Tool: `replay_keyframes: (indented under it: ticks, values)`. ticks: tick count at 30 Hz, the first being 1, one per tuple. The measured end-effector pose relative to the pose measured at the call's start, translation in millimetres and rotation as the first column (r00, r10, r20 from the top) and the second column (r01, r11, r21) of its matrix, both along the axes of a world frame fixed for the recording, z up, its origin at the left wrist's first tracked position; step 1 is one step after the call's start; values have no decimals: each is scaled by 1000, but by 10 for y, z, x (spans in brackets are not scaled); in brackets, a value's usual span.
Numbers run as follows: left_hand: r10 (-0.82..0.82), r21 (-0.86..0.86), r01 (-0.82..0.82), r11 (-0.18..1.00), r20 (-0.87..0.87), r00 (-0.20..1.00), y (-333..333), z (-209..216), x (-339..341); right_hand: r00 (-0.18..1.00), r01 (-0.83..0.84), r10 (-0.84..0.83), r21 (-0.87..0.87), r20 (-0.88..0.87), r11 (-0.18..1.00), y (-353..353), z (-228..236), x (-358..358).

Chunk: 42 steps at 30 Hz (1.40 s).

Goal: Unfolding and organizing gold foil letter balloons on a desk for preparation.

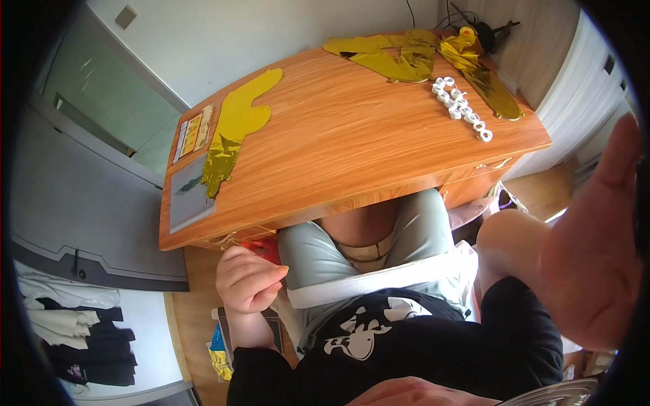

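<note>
Seemingly between handlings, with left hand (248,279) curled narrow, impossible to tell whether gripping something thin, and right hand (589,271) raised at the view's edge, grip likewise unclear, probably needing a forward reach toward the flat gold foil balloon (233,115) at left on the wooden desk (338,128).

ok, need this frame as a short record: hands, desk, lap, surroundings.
left_hand: curled, before the desk's near edge; no held item visible
right_hand: raised at the picture's right; spread open
desk: wooden top
desk_left: flat gold foil shape, printed card, greyish sheet partly under the foil
desk_far_right: two more gold foil pieces; cluster of white rings nearby
lap: white strip across the thighs
left_background: grey door, clothes
</note>
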<state>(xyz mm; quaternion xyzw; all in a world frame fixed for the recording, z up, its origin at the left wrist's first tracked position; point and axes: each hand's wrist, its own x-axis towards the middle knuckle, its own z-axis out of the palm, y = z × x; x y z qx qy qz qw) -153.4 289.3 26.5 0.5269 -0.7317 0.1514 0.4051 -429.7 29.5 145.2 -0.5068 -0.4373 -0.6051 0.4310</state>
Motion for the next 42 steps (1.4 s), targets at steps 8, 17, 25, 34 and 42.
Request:
replay_keyframes:
  ticks: [8,17,25,34,42]
  values:
    - [-169,3,169,986,-26,985,-860,57,149,954,256,-249,20,-166,966,-378,-110,111]
    - [202,474,205,856,-673,712,-3425,-589,359,-289,505,-828,-811,-480,294,-2774,-1334,1244]
    - [592,502,-415,759,-265,761,-4676,-900,372,-441,307,-740,-860,-507,407,-3315,-1714,1569]
    - [708,518,-561,646,-132,693,-4612,-881,323,-482,190,-769,-907,-419,375,-3320,-1389,1770]
    - [626,461,-484,744,-225,747,-4582,-769,222,-435,64,-743,-841,-508,537,-3785,-1089,1922]
